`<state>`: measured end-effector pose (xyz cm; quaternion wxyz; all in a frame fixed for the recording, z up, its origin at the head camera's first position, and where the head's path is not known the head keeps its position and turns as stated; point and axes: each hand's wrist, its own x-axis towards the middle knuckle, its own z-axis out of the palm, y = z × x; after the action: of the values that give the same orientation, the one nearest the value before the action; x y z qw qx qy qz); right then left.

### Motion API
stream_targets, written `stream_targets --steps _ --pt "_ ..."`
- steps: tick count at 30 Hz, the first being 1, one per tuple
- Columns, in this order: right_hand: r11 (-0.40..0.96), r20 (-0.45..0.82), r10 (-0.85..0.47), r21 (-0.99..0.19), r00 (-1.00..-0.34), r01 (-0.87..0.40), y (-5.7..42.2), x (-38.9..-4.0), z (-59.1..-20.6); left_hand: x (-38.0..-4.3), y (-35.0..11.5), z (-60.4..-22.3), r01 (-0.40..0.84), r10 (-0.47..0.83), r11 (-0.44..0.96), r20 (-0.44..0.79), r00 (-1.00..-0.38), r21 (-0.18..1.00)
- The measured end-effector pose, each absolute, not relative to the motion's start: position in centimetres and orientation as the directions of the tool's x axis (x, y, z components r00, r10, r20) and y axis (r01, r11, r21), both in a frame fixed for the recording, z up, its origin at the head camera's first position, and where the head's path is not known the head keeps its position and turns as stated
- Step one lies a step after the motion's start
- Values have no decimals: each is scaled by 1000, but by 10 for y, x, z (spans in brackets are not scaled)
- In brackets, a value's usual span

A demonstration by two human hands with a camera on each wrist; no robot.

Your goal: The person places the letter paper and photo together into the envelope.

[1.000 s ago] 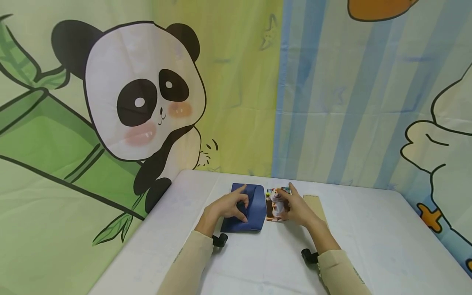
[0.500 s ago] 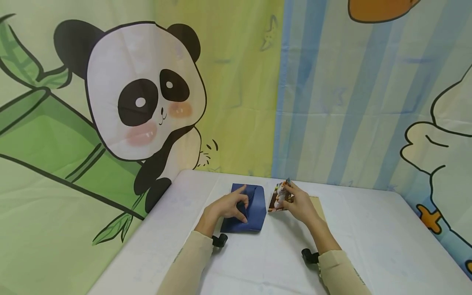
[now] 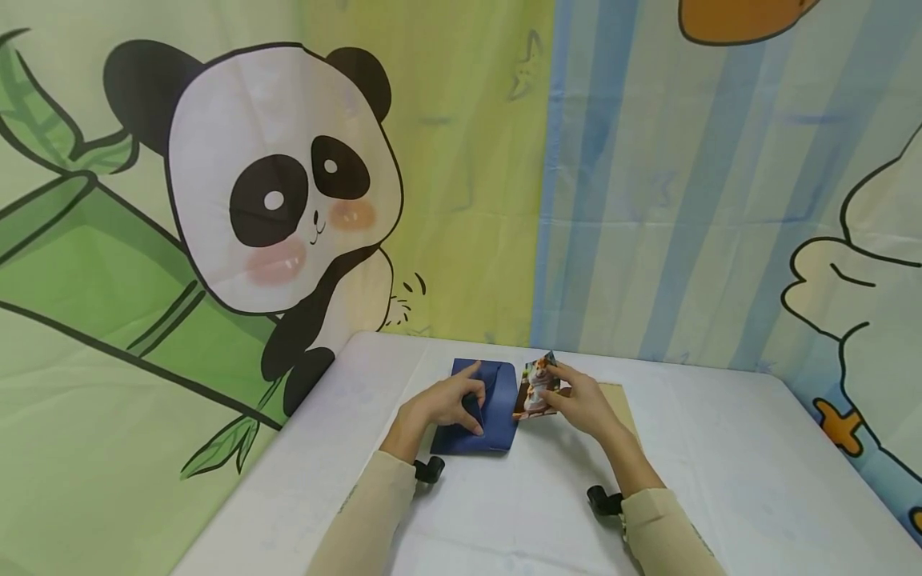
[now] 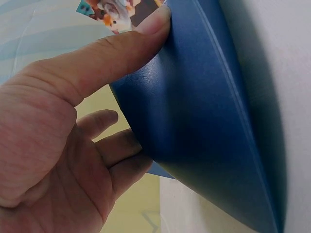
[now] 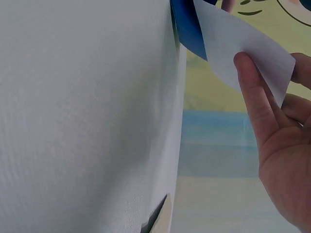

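A dark blue envelope (image 3: 503,404) lies on the white table with its side opening toward the right. My left hand (image 3: 445,404) pinches it, and in the left wrist view the thumb lies on the bulging blue paper (image 4: 194,111) while the fingers are partly hidden behind it. My right hand (image 3: 585,406) holds a small picture card (image 3: 536,388) printed with a white-and-orange animal. Thumb and fingers grip the card's right side, tilted above the table, its left edge near the envelope. The right wrist view shows the card's plain white back (image 5: 226,41), overlapping the blue envelope (image 5: 188,29).
A beige flat piece (image 3: 619,400) lies on the table, partly behind my right forearm. Black wrist-camera mounts (image 3: 430,470) sit at both wrists. Behind the white table (image 3: 720,448) hangs a cartoon curtain (image 3: 468,200) with a panda and stripes.
My right hand has lifted and tilted the card, then shifted it left toward the envelope, its printed face turning back toward the head view. My left hand and the envelope stay still.
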<state>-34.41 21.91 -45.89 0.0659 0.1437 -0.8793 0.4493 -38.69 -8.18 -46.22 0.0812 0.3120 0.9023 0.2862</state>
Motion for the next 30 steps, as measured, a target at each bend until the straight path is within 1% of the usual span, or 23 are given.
stream_targets --steps 6,10,14,19,24,30 --pt "514 229 -183 -807 -956 -292 217 -344 -458 -388 -81 -463 518 608 649 29 -793 558" --pt "537 208 -188 -796 -960 -278 213 -344 -460 -389 -81 -463 511 602 653 26 -798 559" --pt "564 187 -234 -773 -954 -290 203 -343 -465 -389 -81 -464 501 595 661 17 -803 559" --pt "560 169 -264 -774 -949 -294 192 -343 -468 -388 -81 -463 502 597 657 18 -802 562" --pt "565 115 -285 -782 -952 -263 184 -345 -472 -387 -81 -462 501 598 655 18 -801 566" --pt "590 83 -251 -777 -964 -220 180 -345 -475 -388 -81 -464 507 607 646 19 -795 571"
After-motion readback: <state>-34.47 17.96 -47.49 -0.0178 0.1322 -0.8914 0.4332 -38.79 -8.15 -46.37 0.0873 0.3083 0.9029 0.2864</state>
